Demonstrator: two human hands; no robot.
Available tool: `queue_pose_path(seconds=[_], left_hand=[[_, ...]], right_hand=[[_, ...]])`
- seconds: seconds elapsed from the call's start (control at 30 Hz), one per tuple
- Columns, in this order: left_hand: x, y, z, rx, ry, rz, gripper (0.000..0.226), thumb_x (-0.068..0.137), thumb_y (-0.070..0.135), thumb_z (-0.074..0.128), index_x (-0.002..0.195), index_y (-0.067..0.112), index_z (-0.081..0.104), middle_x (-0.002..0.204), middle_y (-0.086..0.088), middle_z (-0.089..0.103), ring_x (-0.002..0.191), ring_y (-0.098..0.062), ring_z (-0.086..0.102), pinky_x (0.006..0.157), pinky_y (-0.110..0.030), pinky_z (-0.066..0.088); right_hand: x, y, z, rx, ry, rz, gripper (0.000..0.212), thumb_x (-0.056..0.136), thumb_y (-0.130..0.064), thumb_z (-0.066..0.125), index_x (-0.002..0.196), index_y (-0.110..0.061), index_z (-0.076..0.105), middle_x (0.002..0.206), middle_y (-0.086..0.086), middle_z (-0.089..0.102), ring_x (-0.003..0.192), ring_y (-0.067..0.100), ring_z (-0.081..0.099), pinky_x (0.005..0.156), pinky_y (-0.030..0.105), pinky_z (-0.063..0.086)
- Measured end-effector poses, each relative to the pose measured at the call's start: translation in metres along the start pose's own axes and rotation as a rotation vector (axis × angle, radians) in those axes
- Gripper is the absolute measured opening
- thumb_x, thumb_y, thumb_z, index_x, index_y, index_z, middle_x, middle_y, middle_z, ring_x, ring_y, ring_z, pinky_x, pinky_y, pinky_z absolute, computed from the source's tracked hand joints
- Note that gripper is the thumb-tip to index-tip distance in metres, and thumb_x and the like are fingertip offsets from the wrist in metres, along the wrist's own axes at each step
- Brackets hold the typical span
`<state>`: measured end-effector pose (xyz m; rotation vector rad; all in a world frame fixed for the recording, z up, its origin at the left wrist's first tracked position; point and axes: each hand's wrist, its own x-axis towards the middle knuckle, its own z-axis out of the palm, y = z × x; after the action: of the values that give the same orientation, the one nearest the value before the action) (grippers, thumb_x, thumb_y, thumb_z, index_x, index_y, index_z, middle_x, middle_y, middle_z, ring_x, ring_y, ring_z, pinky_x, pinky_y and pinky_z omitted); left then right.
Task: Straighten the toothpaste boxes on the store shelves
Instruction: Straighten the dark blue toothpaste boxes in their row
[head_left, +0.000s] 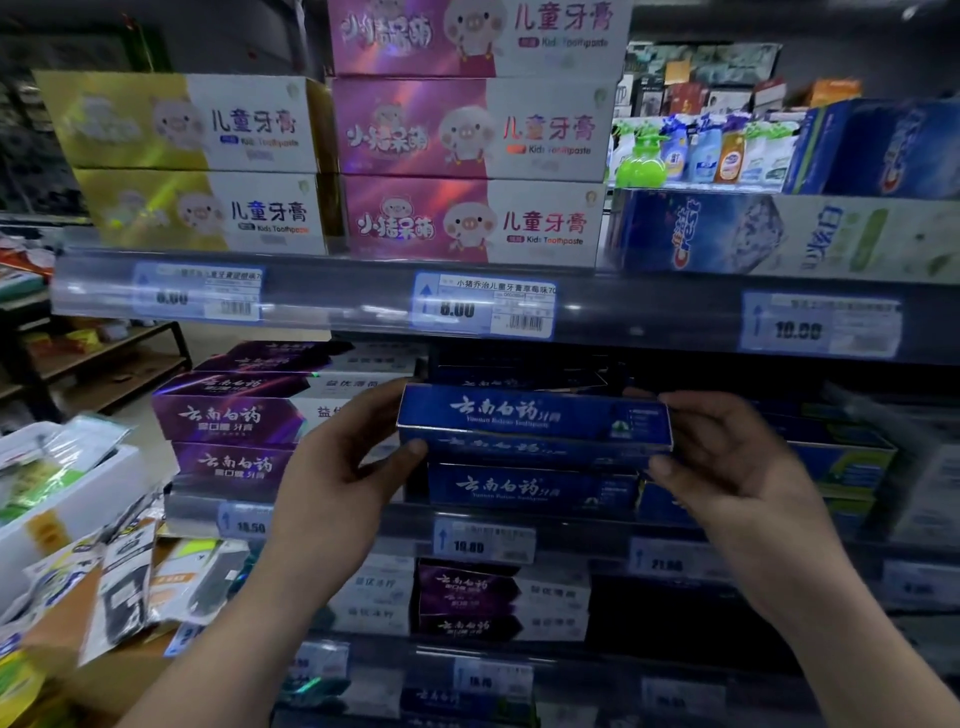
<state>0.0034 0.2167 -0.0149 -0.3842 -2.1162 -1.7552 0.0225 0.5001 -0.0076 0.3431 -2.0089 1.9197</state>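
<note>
A dark blue toothpaste box (535, 421) with white lettering sits level at the top of a blue stack on the middle shelf. My left hand (348, 467) grips its left end, thumb under the front corner. My right hand (727, 457) grips its right end, fingers over the top. Another blue box (530, 488) lies directly under it. Purple toothpaste boxes (234, 421) are stacked to the left. On the shelf above stand yellow kids' toothpaste boxes (182, 124) and pink kids' toothpaste boxes (467, 130).
Price rails (467, 306) run along each shelf front. Blue and white boxes (779, 234) fill the upper right. Darker boxes (498, 603) sit on the lower shelf. A bin of packaged goods (78, 519) stands at the left, close to my left forearm.
</note>
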Motion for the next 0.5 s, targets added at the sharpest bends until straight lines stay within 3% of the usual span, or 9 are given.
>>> queue_pose_path(seconds=[0.13,0.23,0.3,0.4,0.5], left_hand=[[-0.001,0.0,-0.001,0.016,0.03,0.046,0.046,0.089,-0.008,0.066,0.113,0.032,0.066,0.113,0.018,0.074,0.114,0.002,0.065,0.087,-0.014,0.053],[-0.001,0.0,-0.003,-0.007,0.031,0.026,0.046,0.088,-0.007,0.066,0.112,0.032,0.066,0.112,0.021,0.074,0.111,0.003,0.066,0.085,-0.01,0.052],[0.0,-0.001,-0.003,0.0,0.045,0.005,0.047,0.089,-0.003,0.068,0.113,0.038,0.066,0.11,0.023,0.074,0.107,0.002,0.068,0.083,-0.011,0.053],[-0.001,0.001,-0.004,0.036,0.087,-0.007,0.048,0.09,0.011,0.07,0.122,0.045,0.062,0.104,0.016,0.075,0.093,-0.004,0.073,0.081,-0.017,0.056],[0.0,0.002,-0.001,0.097,0.066,-0.011,0.048,0.09,0.022,0.069,0.132,0.043,0.059,0.101,0.007,0.077,0.087,-0.011,0.075,0.081,-0.027,0.058]], right_hand=[[-0.001,0.001,0.0,0.013,-0.105,-0.047,0.04,0.086,0.021,0.055,0.107,-0.013,0.054,0.132,-0.009,0.066,0.129,0.004,0.055,0.097,0.018,0.048],[-0.001,0.001,0.0,-0.013,-0.087,-0.063,0.042,0.086,0.016,0.059,0.105,-0.021,0.059,0.13,-0.009,0.066,0.127,0.007,0.057,0.099,0.022,0.048],[-0.001,-0.001,0.0,-0.042,-0.041,-0.066,0.043,0.086,0.008,0.064,0.106,-0.03,0.064,0.123,-0.011,0.069,0.12,0.006,0.062,0.095,0.022,0.051],[0.001,-0.007,0.002,-0.105,0.075,-0.06,0.039,0.086,-0.01,0.069,0.112,-0.038,0.067,0.11,-0.02,0.072,0.105,-0.003,0.065,0.079,0.009,0.051],[0.004,-0.01,0.003,-0.12,0.164,-0.077,0.029,0.085,-0.019,0.07,0.111,-0.032,0.066,0.1,-0.017,0.074,0.089,0.007,0.072,0.07,0.013,0.055]])
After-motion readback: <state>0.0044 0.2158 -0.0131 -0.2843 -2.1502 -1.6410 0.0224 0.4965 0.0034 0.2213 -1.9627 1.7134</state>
